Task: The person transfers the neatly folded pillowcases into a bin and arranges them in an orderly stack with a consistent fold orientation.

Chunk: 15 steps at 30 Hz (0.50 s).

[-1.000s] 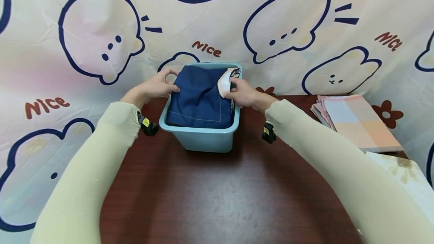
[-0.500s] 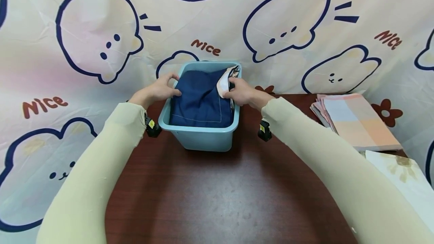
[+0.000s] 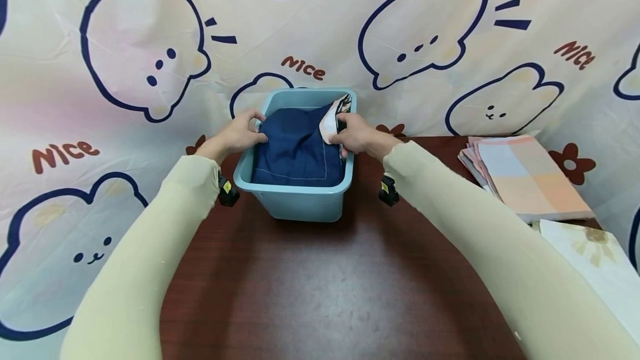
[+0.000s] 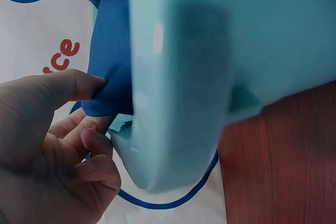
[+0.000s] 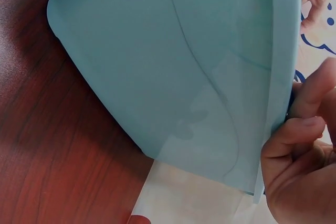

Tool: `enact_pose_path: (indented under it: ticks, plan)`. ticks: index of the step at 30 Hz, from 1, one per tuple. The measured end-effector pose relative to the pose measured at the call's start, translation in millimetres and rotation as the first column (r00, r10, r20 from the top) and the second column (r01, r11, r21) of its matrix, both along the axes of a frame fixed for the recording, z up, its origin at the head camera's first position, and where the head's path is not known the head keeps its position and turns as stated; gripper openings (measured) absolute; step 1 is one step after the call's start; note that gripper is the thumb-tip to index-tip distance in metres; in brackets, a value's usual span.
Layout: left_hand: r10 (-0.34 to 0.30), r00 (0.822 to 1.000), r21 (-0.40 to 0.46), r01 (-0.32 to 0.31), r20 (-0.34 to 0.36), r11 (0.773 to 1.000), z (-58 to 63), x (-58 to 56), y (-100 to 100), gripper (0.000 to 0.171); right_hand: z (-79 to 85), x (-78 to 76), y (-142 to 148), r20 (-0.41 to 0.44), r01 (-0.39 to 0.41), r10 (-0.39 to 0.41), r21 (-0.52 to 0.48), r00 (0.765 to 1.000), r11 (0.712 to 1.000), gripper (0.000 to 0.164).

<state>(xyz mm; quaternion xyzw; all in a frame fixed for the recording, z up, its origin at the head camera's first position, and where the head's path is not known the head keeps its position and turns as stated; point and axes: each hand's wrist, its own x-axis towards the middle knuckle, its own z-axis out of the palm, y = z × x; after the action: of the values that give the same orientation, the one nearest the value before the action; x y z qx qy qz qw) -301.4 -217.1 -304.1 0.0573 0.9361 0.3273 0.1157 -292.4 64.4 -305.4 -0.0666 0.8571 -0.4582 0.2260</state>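
Observation:
A folded navy cloth (image 3: 290, 151) with a pale stitched line lies inside a light blue plastic bin (image 3: 302, 204). My left hand (image 3: 239, 135) pinches the cloth's left edge at the bin's rim; in the left wrist view, the thumb and fingers close on a blue fold (image 4: 107, 95). My right hand (image 3: 359, 135) pinches the cloth's right edge, where a pale patterned corner (image 3: 330, 122) is turned up. In the right wrist view the bin's wall (image 5: 157, 66) hides what those fingers hold.
A stack of folded checked cloths (image 3: 530, 176) lies at the right of the brown table (image 3: 320, 288). In front of it is a white cloth with a flower print (image 3: 590, 254). A printed curtain (image 3: 310, 26) hangs close behind the bin.
The navy cloth has sunk deeper into the bin, and its far edge now sits below the back rim. My left hand has shifted slightly right with it; the right hand has barely moved.

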Motion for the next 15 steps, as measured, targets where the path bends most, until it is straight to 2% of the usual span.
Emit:
enact_pose_path:
  ticks: [9,15]
  plan:
    - [0.004,1.0,0.012,-0.005,0.017,1.0,0.9,1.3,0.9,0.042,0.2,-2.1,0.2,-0.005,-0.005,0.005,0.043,1.0,0.999,0.076]
    - [-0.041,0.998,0.014,0.041,0.047,0.999,4.1,5.3,0.8,0.046,0.6,0.3,-1.6,-0.053,-0.021,0.025,0.068,0.998,0.997,0.06]
